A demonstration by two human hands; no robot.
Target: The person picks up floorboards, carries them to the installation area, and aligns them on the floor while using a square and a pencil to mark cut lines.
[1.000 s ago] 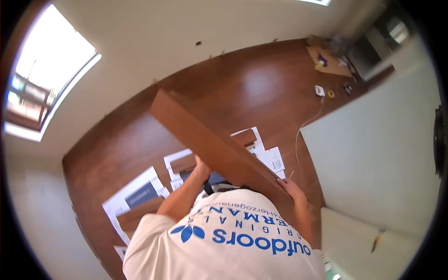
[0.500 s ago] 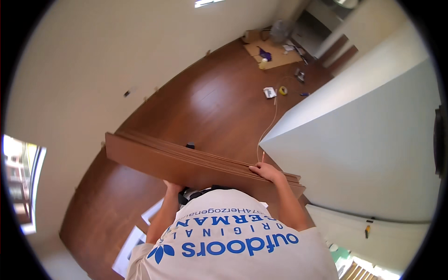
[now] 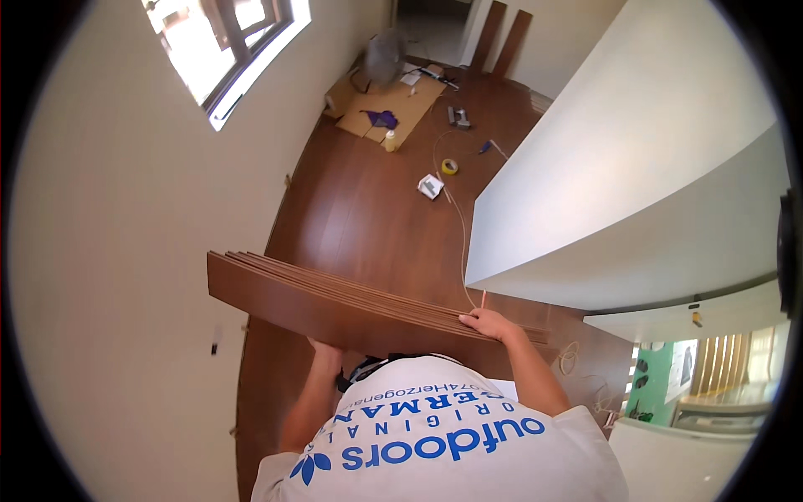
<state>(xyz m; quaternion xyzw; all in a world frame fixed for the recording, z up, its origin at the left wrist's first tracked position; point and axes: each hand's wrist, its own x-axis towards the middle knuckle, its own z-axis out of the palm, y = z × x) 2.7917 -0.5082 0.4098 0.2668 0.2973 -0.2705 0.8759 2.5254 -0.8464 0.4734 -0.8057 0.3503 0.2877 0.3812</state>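
Note:
A stack of several brown wooden planks (image 3: 335,299) spans the lower middle, carried crosswise against my body. My left hand (image 3: 326,351) grips it from below near the middle, fingers mostly hidden behind the boards. My right hand (image 3: 489,326) is closed over the upper edges toward the right end, with the thumb and fingers on the boards. A thin reddish stick like a pencil (image 3: 483,298) rises by the right fingers; I cannot tell whether it is held or lies beyond.
White wall block (image 3: 602,159) at right; wall with window (image 3: 100,251) at left. On the wooden floor (image 3: 326,217) lie cardboard (image 3: 360,121), purple cloth, bottle, yellow tape roll (image 3: 449,166), white packet, power tool (image 3: 458,118) and hose. Two planks (image 3: 510,46) lean at the far wall.
My view has turned right toward the far doorway. The plank stack swung from diagonal to nearly crosswise, still held in both hands. Paper packaging on the floor has mostly left view.

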